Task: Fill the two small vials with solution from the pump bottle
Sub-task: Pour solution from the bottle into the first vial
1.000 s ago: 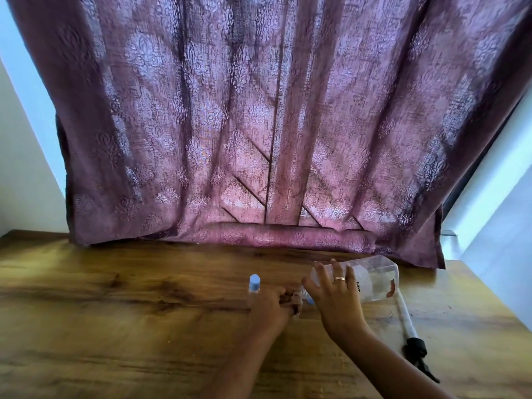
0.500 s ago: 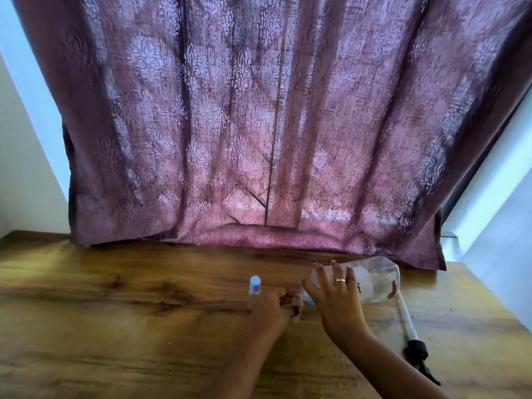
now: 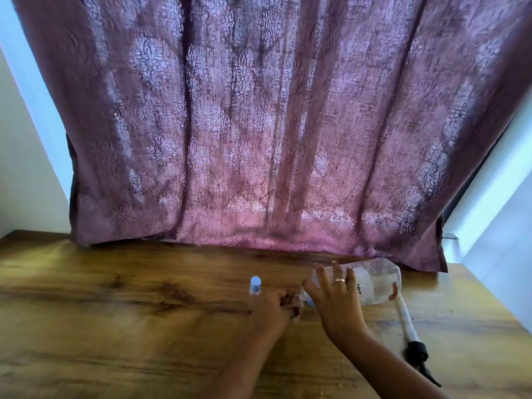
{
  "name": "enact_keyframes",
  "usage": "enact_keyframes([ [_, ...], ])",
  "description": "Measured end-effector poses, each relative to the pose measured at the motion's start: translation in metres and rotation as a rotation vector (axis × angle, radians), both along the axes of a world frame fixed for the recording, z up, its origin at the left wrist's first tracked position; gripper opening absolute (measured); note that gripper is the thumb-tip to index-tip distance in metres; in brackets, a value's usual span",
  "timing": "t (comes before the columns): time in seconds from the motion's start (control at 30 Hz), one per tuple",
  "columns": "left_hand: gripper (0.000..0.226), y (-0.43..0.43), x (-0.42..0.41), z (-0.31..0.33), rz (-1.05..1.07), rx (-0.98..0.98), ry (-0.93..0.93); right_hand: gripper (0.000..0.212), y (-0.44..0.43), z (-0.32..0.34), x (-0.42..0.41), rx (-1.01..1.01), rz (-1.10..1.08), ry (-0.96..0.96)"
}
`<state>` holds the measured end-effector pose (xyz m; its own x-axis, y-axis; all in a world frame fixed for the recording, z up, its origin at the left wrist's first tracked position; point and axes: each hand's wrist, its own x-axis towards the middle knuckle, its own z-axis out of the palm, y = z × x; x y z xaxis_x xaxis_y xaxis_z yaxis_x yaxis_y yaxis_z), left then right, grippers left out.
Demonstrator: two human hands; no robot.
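On the wooden table (image 3: 144, 312), below a purple patterned curtain (image 3: 259, 125): both hands work at the neck of a tipped bottle.

Right hand (image 3: 338, 302), ring on one finger, is wrapped over the clear pump bottle (image 3: 377, 283), which is tilted on its side, base toward the curtain, neck toward the left hand. Left hand (image 3: 270, 311) is curled closed around a small vial (image 3: 297, 301) held at the bottle's neck; the vial is mostly hidden and its fill level cannot be told. A second vial with a blue cap (image 3: 255, 289) stands upright just beside the left hand. The pump head with its dip tube (image 3: 411, 335) lies flat on the table, right of the bottle.
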<state>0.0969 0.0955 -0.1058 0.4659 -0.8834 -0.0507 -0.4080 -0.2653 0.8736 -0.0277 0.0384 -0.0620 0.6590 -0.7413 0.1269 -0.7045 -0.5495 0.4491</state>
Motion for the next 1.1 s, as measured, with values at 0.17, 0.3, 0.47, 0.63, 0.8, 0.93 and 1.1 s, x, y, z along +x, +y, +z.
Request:
enact_keyframes([
  [0.17, 0.011, -0.001, 0.000, -0.001, 0.008, 0.006, -0.030, 0.078, -0.001, 0.002, 0.001, 0.054, -0.040, 0.021],
  [0.3, 0.009, -0.002, 0.000, -0.002, 0.003, 0.023, -0.027, 0.082, 0.001, 0.007, 0.004, 0.120, -0.069, 0.045],
  [0.47, 0.012, -0.002, 0.001, -0.003, 0.005, 0.038, -0.010, 0.075, -0.002, 0.004, -0.001, 0.055, 0.053, -0.024],
  [0.63, 0.007, -0.001, 0.002, -0.001, -0.001, 0.028, -0.006, 0.082, 0.004, 0.013, 0.004, 0.114, -0.018, 0.007],
  [0.8, 0.010, -0.001, 0.001, -0.001, 0.009, 0.004, -0.043, 0.086, -0.003, 0.001, 0.004, 0.084, 0.005, -0.078],
  [0.93, 0.009, -0.002, 0.001, -0.004, 0.017, 0.005, -0.060, 0.084, -0.001, -0.001, 0.004, 0.067, -0.018, -0.066],
  [1.1, 0.016, -0.004, 0.001, -0.005, 0.018, -0.016, -0.067, 0.085, -0.002, -0.001, 0.004, 0.070, -0.022, -0.092],
])
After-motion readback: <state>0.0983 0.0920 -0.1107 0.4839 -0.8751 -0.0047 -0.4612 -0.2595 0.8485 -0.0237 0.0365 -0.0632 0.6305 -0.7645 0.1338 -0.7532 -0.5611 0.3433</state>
